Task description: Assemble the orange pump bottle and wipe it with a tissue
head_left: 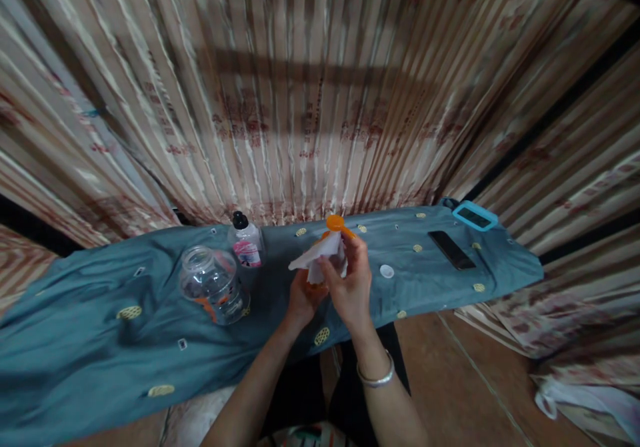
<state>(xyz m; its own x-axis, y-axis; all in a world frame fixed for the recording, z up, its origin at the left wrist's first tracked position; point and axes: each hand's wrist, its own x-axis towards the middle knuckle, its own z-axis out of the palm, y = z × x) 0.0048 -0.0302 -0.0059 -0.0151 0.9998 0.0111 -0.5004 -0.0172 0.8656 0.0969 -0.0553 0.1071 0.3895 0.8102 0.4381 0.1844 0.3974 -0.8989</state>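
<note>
Head view: our left hand (300,297) and right hand (350,287) both grip closed on white cloth (315,257) and orange-lidded item (336,225), mid-bench (100,340). Step: wiping, we judge. Next needs steady hold. Far left: glass jar (214,283), bottle (245,241).

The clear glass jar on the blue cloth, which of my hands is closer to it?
Left. Your left hand is just right of the glass jar, apart from it; your right hand is farther right, holding the white cloth.
</note>
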